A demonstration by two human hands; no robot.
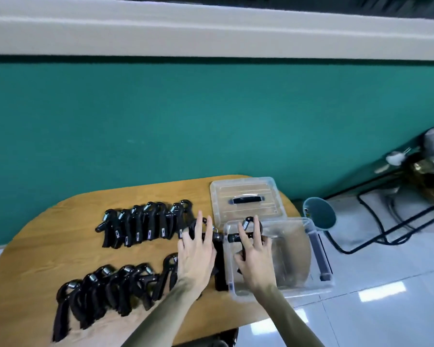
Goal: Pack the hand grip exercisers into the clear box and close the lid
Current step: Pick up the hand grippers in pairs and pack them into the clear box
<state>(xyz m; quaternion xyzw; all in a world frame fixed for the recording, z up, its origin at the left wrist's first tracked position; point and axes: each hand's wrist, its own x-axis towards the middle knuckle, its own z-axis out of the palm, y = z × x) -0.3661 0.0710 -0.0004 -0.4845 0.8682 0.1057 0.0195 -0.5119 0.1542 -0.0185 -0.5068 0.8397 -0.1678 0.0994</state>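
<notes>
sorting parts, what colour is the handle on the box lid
Black, on the clear lid; the head view shows it.

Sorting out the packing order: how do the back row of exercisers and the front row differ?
The back row lies farther from the person, level with the lid; the front row lies nearer, beside the left hand. The back row looks tighter and straighter; the front row fans out at a slant. Both are black with metal springs, overlapping on the table.
</notes>
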